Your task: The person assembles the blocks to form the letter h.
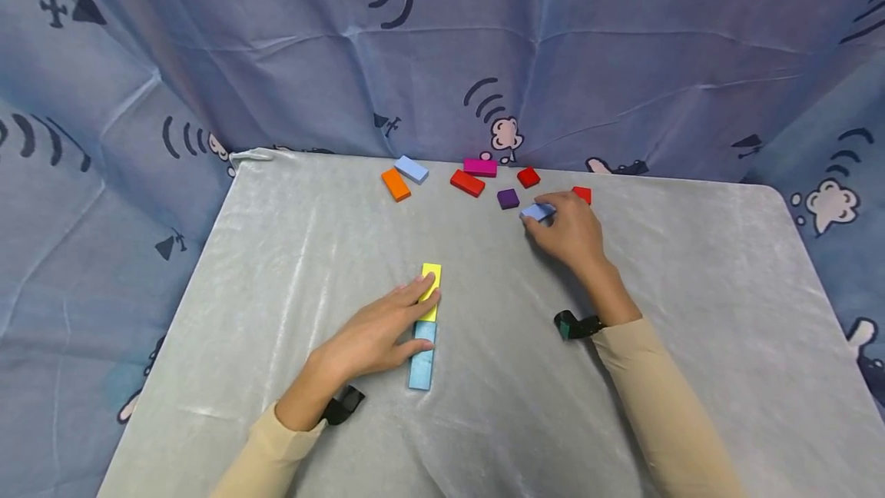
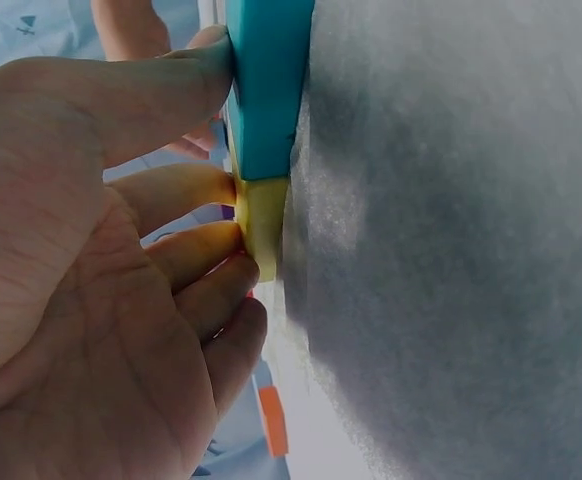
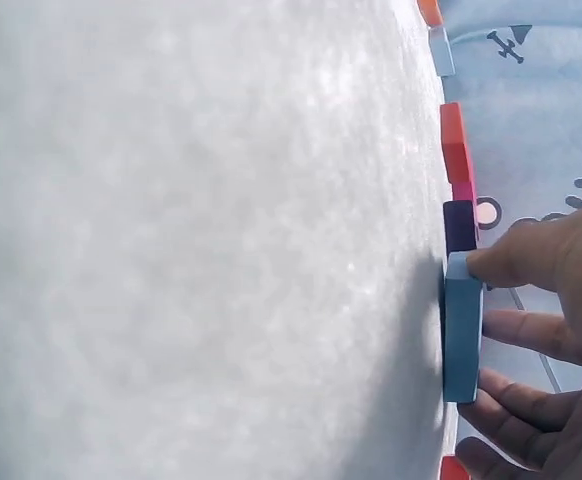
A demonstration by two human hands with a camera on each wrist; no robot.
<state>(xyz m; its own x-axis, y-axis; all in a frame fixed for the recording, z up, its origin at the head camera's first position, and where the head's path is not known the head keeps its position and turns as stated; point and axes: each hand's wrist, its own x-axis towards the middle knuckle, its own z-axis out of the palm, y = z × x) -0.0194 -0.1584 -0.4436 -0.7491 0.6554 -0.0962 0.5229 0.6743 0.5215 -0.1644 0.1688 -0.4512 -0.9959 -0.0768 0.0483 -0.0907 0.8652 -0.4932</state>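
My left hand (image 1: 376,329) lies over two blocks set end to end. Its straight fingers rest on the yellow block (image 1: 431,271), and the thumb touches the blue block (image 1: 421,371) nearer me. In the left wrist view the yellow block (image 2: 263,230) butts against the teal-looking blue block (image 2: 271,90). At the back of the table, my right hand (image 1: 570,233) pinches a light blue block (image 1: 535,211) by its ends. The right wrist view shows the thumb on one end of this block (image 3: 462,330) and fingers at the other, close over the table.
Near the far edge of the table (image 1: 498,406) lie an orange block (image 1: 396,184), another light blue block (image 1: 412,169), a magenta block (image 1: 480,167) and a red block (image 1: 467,183). A small purple block (image 1: 508,199) and small red blocks (image 1: 528,177) lie around my right hand. A patterned curtain (image 1: 442,60) hangs behind.
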